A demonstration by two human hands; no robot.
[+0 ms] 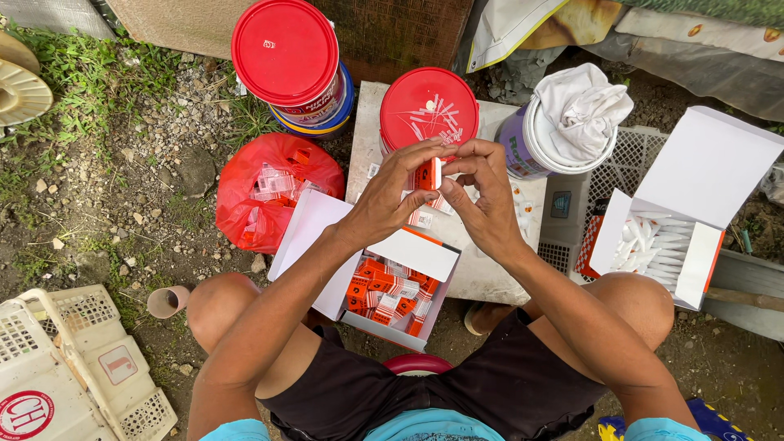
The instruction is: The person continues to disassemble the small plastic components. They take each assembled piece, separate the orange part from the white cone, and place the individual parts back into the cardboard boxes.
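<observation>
**Two hands close on one small orange packet above a stone slab**

A person sits low to the ground, knees apart, and holds both hands up in front of the body. The left hand [390,200] and the right hand [482,200] meet around a small orange-and-white packet [427,173], which stands upright between the fingertips. Both hands are narrowed into a pinch on it, left fingers curling over its top and left side, right thumb and fingers against its right edge.

The packet hangs above a pale stone slab [482,261], just in front of a red-lidded tub [429,106] that rests on the slab. Below the hands, between the knees, an open white carton [327,245] holds a heap of more orange packets [390,296]. A few loose ones lie on the slab under the hands.

To the left of the slab a red plastic bag [273,192] sits on the dirt, with packets showing through it. Behind it stands a larger bucket with a red lid [284,51]. To the right, a white bucket with a cloth draped in it [572,122] sits beside a white plastic crate [563,212]. Further right, a second open carton [694,196] contains white sticks [653,245] lying side by side. Another pale crate [73,367] lies at the lower left near a small cup [167,301].
</observation>
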